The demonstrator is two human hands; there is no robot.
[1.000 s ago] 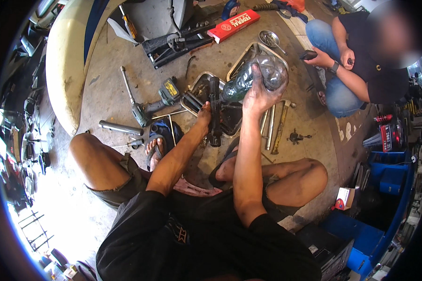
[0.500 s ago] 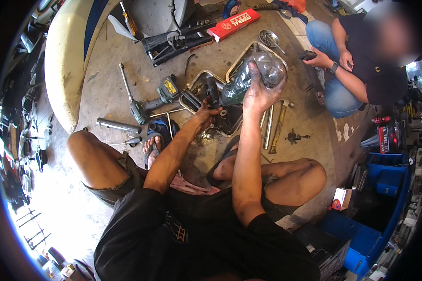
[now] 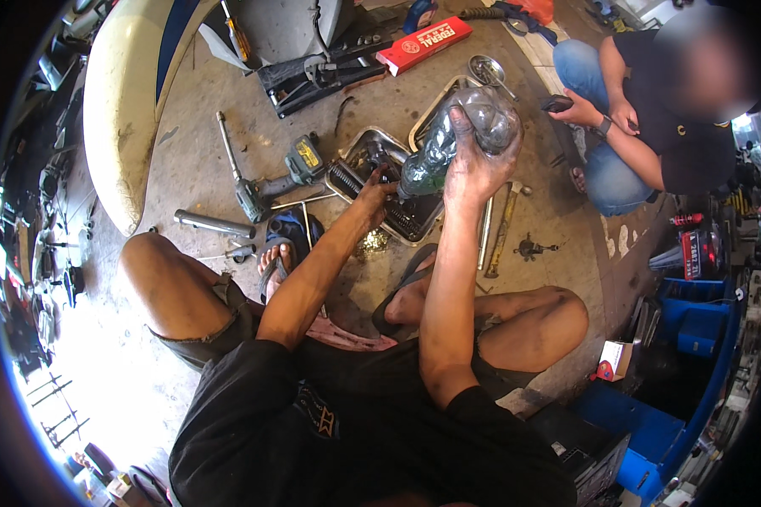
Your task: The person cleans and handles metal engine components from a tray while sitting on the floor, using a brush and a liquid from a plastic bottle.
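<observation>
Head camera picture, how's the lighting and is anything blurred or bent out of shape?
Head view: daylight burns out the floor at lower left; the fisheye bends the cream panel and leaves a black rim; the right hand and its clear plastic bottle are sharp, as is the left hand at the metal tray; the other person's face is blurred.

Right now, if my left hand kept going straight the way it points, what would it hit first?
Probably the dark ribbed part lying in the metal tray; the left hand points into it, though depth is unclear.
</observation>
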